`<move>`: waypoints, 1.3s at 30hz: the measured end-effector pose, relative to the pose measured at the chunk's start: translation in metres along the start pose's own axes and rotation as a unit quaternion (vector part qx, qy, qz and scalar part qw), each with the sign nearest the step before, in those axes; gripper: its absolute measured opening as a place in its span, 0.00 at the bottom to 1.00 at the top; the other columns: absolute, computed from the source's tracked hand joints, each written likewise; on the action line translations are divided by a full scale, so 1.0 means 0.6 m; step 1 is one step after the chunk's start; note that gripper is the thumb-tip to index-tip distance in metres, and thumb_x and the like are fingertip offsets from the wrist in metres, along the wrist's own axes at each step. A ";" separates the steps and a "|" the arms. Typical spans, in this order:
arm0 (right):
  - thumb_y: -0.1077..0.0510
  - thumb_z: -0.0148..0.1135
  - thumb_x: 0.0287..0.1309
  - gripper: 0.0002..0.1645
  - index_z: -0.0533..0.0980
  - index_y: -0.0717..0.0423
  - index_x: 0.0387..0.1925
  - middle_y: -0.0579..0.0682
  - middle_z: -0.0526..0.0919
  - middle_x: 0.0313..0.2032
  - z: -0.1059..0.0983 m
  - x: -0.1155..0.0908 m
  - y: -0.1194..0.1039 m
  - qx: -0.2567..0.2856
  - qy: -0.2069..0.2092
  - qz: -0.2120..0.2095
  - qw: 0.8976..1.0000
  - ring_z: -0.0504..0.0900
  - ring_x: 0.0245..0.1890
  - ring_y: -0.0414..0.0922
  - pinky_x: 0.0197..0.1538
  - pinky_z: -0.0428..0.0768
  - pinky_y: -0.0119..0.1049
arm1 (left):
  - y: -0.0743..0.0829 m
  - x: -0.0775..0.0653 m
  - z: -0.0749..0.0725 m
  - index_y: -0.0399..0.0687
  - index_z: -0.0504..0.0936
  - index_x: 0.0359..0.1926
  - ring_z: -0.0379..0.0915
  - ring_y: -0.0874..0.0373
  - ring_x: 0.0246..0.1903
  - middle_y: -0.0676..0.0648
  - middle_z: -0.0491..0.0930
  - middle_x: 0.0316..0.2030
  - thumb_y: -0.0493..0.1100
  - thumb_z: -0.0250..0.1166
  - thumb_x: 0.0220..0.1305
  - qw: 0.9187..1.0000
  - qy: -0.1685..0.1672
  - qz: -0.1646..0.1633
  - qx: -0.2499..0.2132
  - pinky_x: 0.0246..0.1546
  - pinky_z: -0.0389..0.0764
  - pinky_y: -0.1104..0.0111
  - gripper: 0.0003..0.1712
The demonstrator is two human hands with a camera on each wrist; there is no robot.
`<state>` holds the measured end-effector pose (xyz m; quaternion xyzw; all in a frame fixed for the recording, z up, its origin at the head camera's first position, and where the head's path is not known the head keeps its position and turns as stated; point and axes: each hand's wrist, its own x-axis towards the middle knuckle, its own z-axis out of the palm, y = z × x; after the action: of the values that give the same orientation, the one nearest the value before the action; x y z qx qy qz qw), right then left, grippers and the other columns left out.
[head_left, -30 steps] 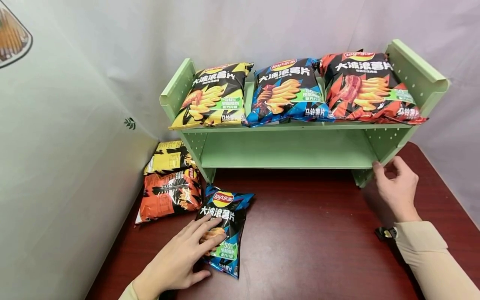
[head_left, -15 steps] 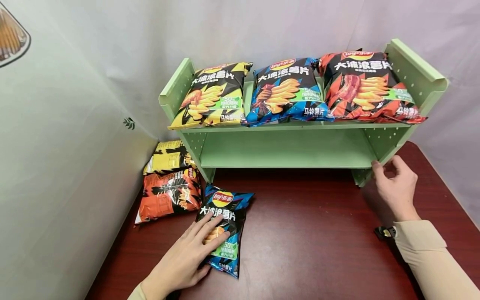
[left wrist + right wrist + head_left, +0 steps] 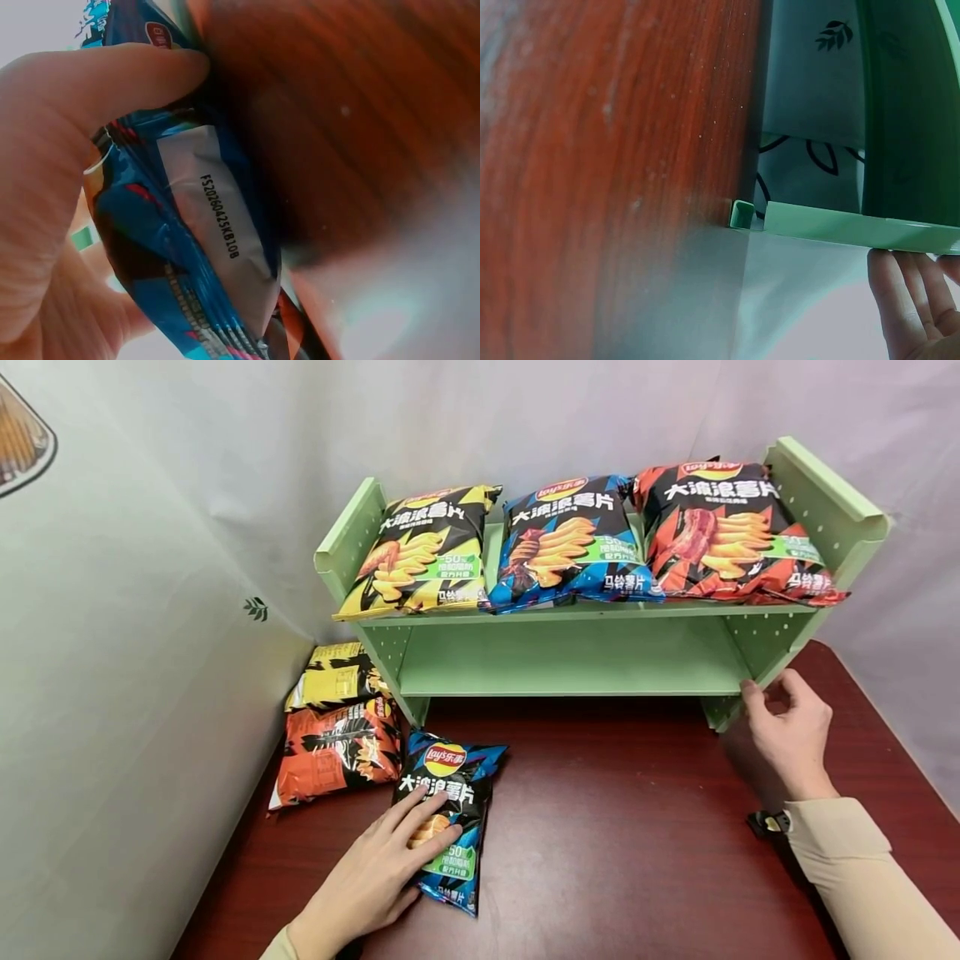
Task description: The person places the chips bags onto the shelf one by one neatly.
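My left hand (image 3: 367,878) lies over a blue-and-black chip bag (image 3: 467,814) at the table's left front. In the left wrist view, the thumb (image 3: 142,79) and fingers stand on opposite sides of the bag (image 3: 202,225), gripping it. My right hand (image 3: 795,739) holds the lower right side of a green two-tier shelf (image 3: 570,656). Seen from the right wrist, its fingertips (image 3: 889,270) touch the outer face of the side panel (image 3: 832,223). The thumb is at the panel's front edge in the head view.
On the top tier sit a yellow chip bag (image 3: 423,552), a blue chip bag (image 3: 566,543) and a red chip bag (image 3: 731,535). Beside the shelf's left leg, an orange-red bag (image 3: 337,747) and a yellow bag (image 3: 337,677) lie against the white wall (image 3: 150,693).
My left hand has shifted slightly right, and its thumb has drawn in against the blue bag's side. The right hand keeps its place on the shelf.
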<state>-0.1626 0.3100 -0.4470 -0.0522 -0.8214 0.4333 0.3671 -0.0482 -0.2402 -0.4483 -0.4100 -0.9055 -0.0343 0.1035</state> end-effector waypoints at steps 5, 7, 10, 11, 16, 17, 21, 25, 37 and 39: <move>0.57 0.66 0.63 0.10 0.78 0.61 0.32 0.20 0.76 0.22 0.000 0.000 -0.001 0.003 0.000 0.000 1.000 0.74 0.20 0.19 0.27 0.68 0.12 | 0.000 0.001 -0.001 0.66 0.73 0.71 0.60 0.38 0.75 0.46 0.63 0.77 0.47 0.86 0.33 1.000 -0.003 -0.002 0.008 0.55 0.83 0.45 0.58; 0.57 0.66 0.63 0.11 0.78 0.62 0.31 0.20 0.76 0.21 0.000 0.000 -0.001 0.003 0.000 0.001 1.000 0.74 0.20 0.19 0.27 0.69 0.12 | -0.001 0.002 -0.002 0.67 0.74 0.70 0.61 0.38 0.75 0.46 0.64 0.76 0.47 0.86 0.33 1.000 -0.001 0.000 0.010 0.54 0.84 0.46 0.56; 0.57 0.66 0.63 0.11 0.78 0.62 0.31 0.20 0.76 0.21 0.000 -0.001 -0.002 0.005 -0.001 0.004 1.000 0.75 0.20 0.18 0.27 0.69 0.12 | -0.003 0.003 -0.003 0.66 0.75 0.68 0.62 0.39 0.74 0.45 0.66 0.75 0.45 0.84 0.33 1.000 0.007 0.005 0.011 0.53 0.85 0.47 0.54; 0.57 0.66 0.63 0.11 0.78 0.62 0.31 0.20 0.76 0.21 0.000 -0.001 -0.002 0.005 -0.001 0.005 1.000 0.75 0.20 0.18 0.27 0.69 0.12 | -0.003 0.004 -0.004 0.66 0.76 0.68 0.62 0.39 0.73 0.45 0.66 0.74 0.45 0.84 0.33 1.000 0.012 0.008 0.010 0.52 0.85 0.48 0.54; 0.57 0.66 0.63 0.11 0.78 0.61 0.31 0.20 0.76 0.21 0.001 -0.002 -0.001 0.007 -0.002 0.004 1.000 0.75 0.20 0.19 0.27 0.69 0.12 | -0.006 0.009 -0.005 0.65 0.77 0.65 0.65 0.39 0.71 0.44 0.69 0.72 0.42 0.82 0.33 0.999 0.032 0.018 0.004 0.48 0.86 0.48 0.51; 0.57 0.66 0.63 0.11 0.78 0.61 0.31 0.20 0.76 0.21 0.001 -0.002 -0.001 0.007 -0.002 0.003 1.000 0.75 0.20 0.19 0.27 0.69 0.12 | -0.007 0.010 -0.006 0.64 0.77 0.65 0.65 0.39 0.71 0.44 0.69 0.71 0.41 0.81 0.33 0.999 0.035 0.019 0.002 0.48 0.86 0.48 0.50; 0.57 0.66 0.63 0.10 0.78 0.61 0.32 0.19 0.76 0.21 0.002 -0.002 -0.001 0.007 -0.003 -0.001 1.000 0.74 0.20 0.18 0.27 0.69 0.12 | -0.009 0.012 -0.007 0.64 0.78 0.65 0.65 0.39 0.70 0.44 0.70 0.71 0.39 0.80 0.35 0.999 0.034 0.017 0.000 0.48 0.86 0.48 0.49; 0.57 0.66 0.63 0.11 0.78 0.62 0.32 0.19 0.76 0.21 0.002 -0.001 -0.002 0.009 -0.004 0.000 1.000 0.75 0.19 0.19 0.27 0.69 0.12 | -0.010 0.015 -0.008 0.64 0.78 0.64 0.66 0.38 0.70 0.43 0.70 0.71 0.38 0.79 0.38 0.999 0.034 0.019 0.003 0.48 0.86 0.48 0.46; 0.56 0.66 0.63 0.11 0.77 0.61 0.31 0.20 0.75 0.21 -0.001 0.001 -0.003 0.000 -0.002 0.006 1.000 0.74 0.19 0.18 0.27 0.69 0.12 | -0.013 0.022 -0.013 0.62 0.80 0.62 0.69 0.40 0.68 0.44 0.72 0.68 0.36 0.77 0.39 0.998 0.054 0.029 0.006 0.48 0.86 0.49 0.43; 0.56 0.66 0.63 0.11 0.77 0.61 0.31 0.20 0.75 0.21 -0.001 0.001 -0.003 0.000 -0.002 0.005 1.000 0.74 0.19 0.18 0.27 0.69 0.12 | -0.014 0.022 -0.013 0.62 0.80 0.62 0.69 0.40 0.67 0.45 0.73 0.68 0.36 0.77 0.39 0.998 0.060 0.030 0.007 0.47 0.86 0.49 0.43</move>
<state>-0.1621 0.3095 -0.4449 -0.0553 -0.8220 0.4348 0.3636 -0.0617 -0.2369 -0.4376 -0.4332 -0.8854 -0.0490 0.1611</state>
